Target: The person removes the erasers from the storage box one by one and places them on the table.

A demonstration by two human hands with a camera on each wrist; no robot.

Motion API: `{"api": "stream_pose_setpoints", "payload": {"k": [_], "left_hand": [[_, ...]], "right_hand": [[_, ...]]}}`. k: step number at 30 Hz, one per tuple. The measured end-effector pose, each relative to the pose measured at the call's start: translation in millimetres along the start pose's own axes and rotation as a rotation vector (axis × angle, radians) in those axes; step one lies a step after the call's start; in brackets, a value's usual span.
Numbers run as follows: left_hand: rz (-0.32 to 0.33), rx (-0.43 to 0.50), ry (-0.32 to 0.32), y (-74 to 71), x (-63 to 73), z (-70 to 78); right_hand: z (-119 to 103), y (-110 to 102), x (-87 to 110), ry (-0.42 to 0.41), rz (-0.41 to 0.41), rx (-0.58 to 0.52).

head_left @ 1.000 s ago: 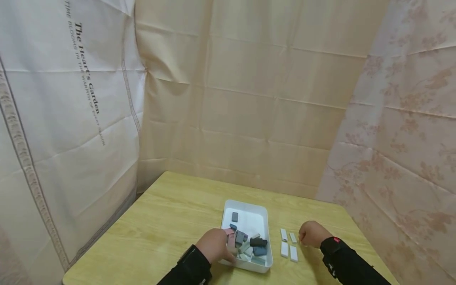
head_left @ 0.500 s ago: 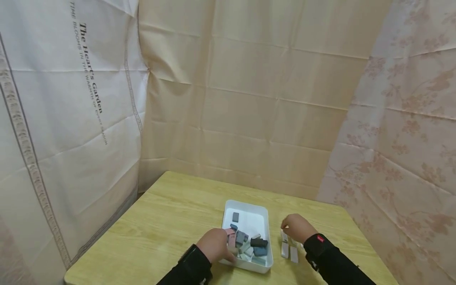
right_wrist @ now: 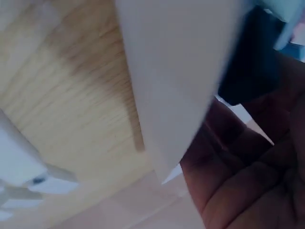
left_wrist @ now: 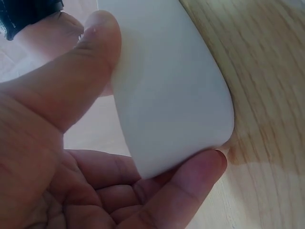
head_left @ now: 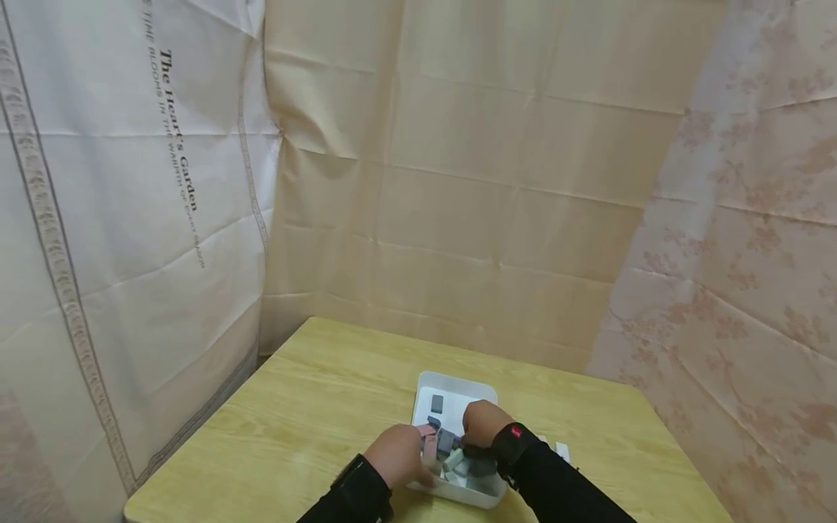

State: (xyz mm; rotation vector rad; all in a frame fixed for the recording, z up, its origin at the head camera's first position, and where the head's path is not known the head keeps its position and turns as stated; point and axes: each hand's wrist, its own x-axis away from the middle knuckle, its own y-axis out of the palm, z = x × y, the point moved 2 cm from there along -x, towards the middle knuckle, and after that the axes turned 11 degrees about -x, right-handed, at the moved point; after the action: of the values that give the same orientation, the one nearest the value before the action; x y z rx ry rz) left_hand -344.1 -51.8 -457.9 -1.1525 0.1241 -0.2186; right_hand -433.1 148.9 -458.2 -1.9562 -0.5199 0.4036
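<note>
A white plastic tray [head_left: 458, 380] holds several small blocks. Its near left corner is gripped by my left hand [head_left: 395, 457]; in the left wrist view, thumb and fingers lie against the white wall [left_wrist: 167, 86]. My right hand [head_left: 484, 423] reaches over the tray's right side and down among the blocks. The right wrist view shows its fingers [right_wrist: 224, 124] beside a dark block [right_wrist: 252, 62] behind the tray's wall; the fingertips are hidden, so a hold cannot be made out. Pink blocks [head_left: 429, 448] and grey blocks [head_left: 446, 440] lie near the left hand.
White blocks [head_left: 562, 452] lie on the wooden table [head_left: 353, 378] right of the tray, mostly behind my right forearm. One grey block [head_left: 437, 404] sits apart toward the tray's far end. A beige cloth [head_left: 458, 181] hangs behind the table.
My right hand has moved left from beside the white blocks, across them, and into the tray. The left hand keeps its grip on the tray. The head view has shifted slightly.
</note>
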Motion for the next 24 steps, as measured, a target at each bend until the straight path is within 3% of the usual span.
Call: {"api": "stream_pose_setpoints", "payload": {"k": [5,10,14,18,21,24], "left_hand": [[0.018,-0.034,0.032,-0.9,1.9,3.4],[0.024,-0.046,0.054,-4.7,4.6,4.4],[0.022,-0.046,0.056,-3.4,3.7,3.2],[0.039,-0.055,0.062,-2.6,3.5,2.2],[0.05,-0.058,0.07,-1.9,4.6,1.5],[0.056,-0.064,0.082,-0.5,5.6,0.6]], "right_hand": [[2,4,6.6,0.024,0.056,0.015],[0,2,10.6,0.059,-0.018,0.042],[-5,-7,19.9,-0.024,-0.054,0.068],[5,-29,31.6,-0.137,0.018,0.072],[27,-46,45.0,-0.14,0.125,0.048],[60,-58,64.5,-0.063,0.215,0.027]]}}
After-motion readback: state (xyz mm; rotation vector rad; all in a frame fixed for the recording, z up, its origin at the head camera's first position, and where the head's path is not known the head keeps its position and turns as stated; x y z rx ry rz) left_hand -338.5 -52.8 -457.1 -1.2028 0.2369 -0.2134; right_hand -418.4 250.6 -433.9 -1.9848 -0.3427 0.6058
